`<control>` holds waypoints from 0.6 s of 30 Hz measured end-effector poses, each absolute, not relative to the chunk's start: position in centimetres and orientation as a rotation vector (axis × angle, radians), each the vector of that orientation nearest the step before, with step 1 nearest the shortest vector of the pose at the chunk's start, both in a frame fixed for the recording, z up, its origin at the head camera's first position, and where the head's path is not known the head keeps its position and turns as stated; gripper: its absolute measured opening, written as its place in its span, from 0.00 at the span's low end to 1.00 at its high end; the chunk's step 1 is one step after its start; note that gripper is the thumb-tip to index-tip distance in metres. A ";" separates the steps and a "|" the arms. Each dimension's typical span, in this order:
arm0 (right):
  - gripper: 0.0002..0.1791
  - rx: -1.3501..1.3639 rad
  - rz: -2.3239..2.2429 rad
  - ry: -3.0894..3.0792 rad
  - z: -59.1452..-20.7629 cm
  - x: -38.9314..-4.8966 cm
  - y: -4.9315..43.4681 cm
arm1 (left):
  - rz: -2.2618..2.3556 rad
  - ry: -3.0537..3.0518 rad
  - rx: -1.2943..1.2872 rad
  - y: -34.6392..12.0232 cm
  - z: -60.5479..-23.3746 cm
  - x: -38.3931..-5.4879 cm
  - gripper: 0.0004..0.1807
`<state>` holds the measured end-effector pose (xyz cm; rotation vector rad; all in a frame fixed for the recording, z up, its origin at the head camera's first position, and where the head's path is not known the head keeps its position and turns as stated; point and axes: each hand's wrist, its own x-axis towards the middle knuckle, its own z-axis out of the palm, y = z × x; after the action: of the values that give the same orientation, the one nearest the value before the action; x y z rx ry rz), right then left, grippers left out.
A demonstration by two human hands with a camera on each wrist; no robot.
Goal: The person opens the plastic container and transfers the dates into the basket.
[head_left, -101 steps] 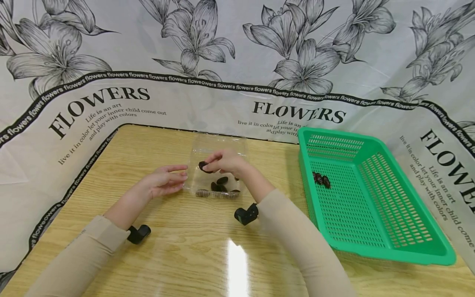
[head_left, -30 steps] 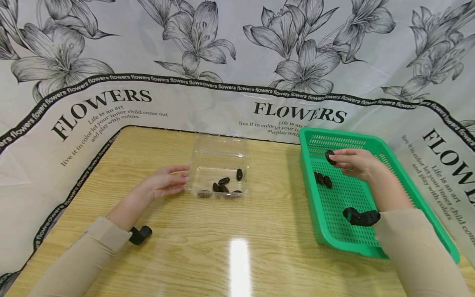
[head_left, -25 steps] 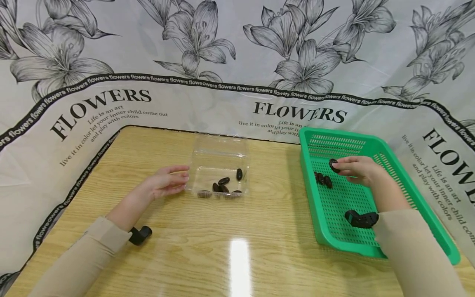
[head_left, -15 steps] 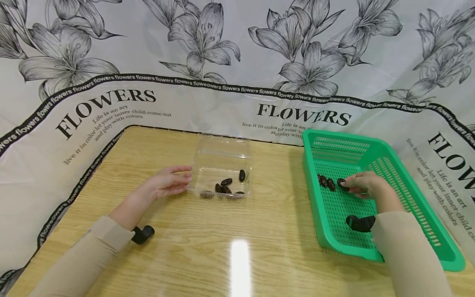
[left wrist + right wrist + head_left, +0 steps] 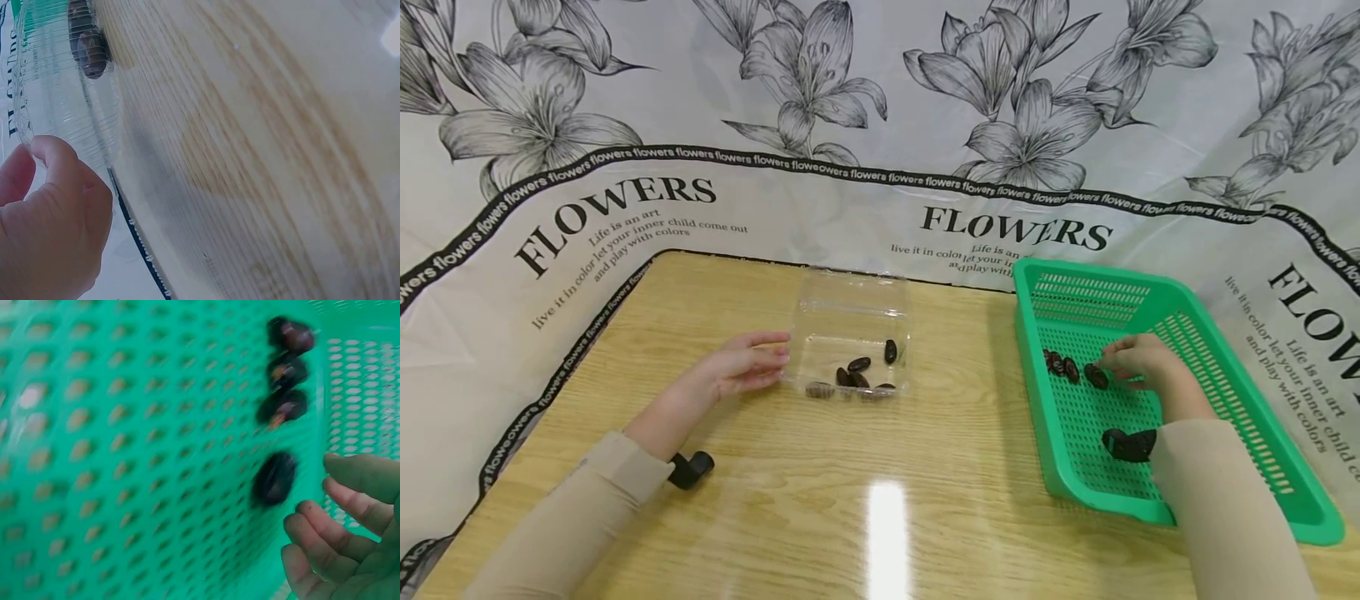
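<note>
My right hand is over the green basket, fingers parted beside a dark, wrinkled date on the basket floor. In the right wrist view a small gap shows between the fingertips and that date. A short row of similar dates lies to its left. My left hand rests at the left side of a clear plastic box, its extended fingers right at the wall. Several dates lie inside the box, mostly near its front. The left wrist view shows fingertips at the box edge.
Both containers stand on a wooden table, the box at the back middle and the basket to the right. A white flower-print cloth hangs behind the table and around its sides. Black devices are worn at both wrists.
My right hand carried a date from the box to the basket, lowered it and let go; its fingers are now apart from it. My left hand has stayed by the box.
</note>
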<state>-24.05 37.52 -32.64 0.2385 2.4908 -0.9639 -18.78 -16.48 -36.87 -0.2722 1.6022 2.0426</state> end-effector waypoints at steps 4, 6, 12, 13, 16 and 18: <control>0.33 0.174 -1.071 2.485 -31.4 -24.4 36.1 | 2.036 1.606 -0.275 -16.6 -36.8 -18.9 0.33; 0.34 0.139 -1.131 2.468 -30.7 -24.7 35.2 | 2.032 1.609 -0.269 -16.7 -36.8 -18.9 0.33; 0.36 -0.027 -1.248 2.422 -28.2 -25.7 31.4 | 2.031 1.607 -0.284 -16.7 -36.6 -18.9 0.32; 0.36 -0.053 -1.257 2.414 -27.8 -25.8 30.6 | 2.031 1.607 -0.286 -16.7 -36.6 -18.8 0.32; 0.33 -0.137 -1.283 2.383 -26.7 -25.8 28.2 | 2.024 1.616 -0.285 -16.7 -36.6 -18.8 0.32; 0.31 -0.178 -1.301 2.368 -26.1 -25.8 26.6 | 2.023 1.617 -0.285 -16.7 -36.7 -18.8 0.32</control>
<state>-25.79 26.58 -26.13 -0.1782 2.3681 -1.3013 -18.81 -16.69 -36.66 -0.2846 1.6166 2.0228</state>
